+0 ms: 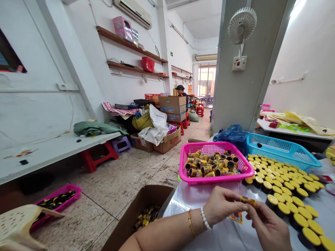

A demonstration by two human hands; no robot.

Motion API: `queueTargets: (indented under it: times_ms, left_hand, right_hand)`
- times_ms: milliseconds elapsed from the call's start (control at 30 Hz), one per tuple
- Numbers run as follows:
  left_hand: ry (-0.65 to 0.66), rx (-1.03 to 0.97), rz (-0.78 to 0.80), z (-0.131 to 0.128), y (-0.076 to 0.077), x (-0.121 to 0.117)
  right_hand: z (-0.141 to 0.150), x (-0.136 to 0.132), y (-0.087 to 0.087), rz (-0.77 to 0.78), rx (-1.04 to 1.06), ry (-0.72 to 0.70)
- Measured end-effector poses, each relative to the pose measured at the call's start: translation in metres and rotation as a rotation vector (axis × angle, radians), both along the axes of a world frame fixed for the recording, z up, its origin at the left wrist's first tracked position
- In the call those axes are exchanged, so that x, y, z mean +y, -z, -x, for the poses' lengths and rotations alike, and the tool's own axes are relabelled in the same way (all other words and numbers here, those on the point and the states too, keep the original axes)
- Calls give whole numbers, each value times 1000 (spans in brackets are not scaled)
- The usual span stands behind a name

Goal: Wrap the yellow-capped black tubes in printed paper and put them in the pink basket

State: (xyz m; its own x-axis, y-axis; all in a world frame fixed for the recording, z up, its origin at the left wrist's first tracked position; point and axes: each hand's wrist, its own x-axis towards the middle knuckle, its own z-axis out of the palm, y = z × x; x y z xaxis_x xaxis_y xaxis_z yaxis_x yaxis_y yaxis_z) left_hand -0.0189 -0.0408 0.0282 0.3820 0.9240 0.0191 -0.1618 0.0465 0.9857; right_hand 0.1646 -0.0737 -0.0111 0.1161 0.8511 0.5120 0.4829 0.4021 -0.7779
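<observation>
Over the white table (199, 198), both hands meet around a small yellow printed piece (248, 201). Fingers cover much of it, so I cannot tell whether it is a loose label or a labelled tube. My left hand (222, 205), with a white bead bracelet and a gold bangle at the wrist, pinches its left end. The fingers of my right hand (270, 223) are closed on its right end. Just below them lies a colourful printed label (237, 218). Close on the right stand many black pots with yellow lids (284, 209), set in rows.
Behind my hands, a pink basket (183, 167) holds many yellow-labelled black tubes (209, 164). A blue basket (277, 143) stands behind the lidded pots. An open cardboard box (125, 216) with similar pieces sits left of the table. Farther back, a person (181, 91) is behind stacked cartons (172, 106).
</observation>
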Motion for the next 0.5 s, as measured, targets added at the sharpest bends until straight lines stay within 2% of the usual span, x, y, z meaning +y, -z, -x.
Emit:
queueTargets:
  times_ms: [100,200,267,333,400,500]
  left_hand:
    - [-62,51,-60,2,-3,1]
    - [-64,52,41,6,-7,4]
    - [-49,48,77,7,-9,8]
    - [-44,-4,115,7,-8,15]
    - [-51,-66,175,6,-5,21]
    - [-53,-71,213,4,-1,23]
  right_hand:
    - [-4,2,-4,-37,-124,-56]
    - [-17,-2,-26,-137,-360,-54]
    - [-31,-5,-44,-172,-496,64]
    - [-45,-6,-57,-69,-658,143]
    - [-55,-5,-61,94,-828,184]
    - [-59,-2,-58,338,-1002,110]
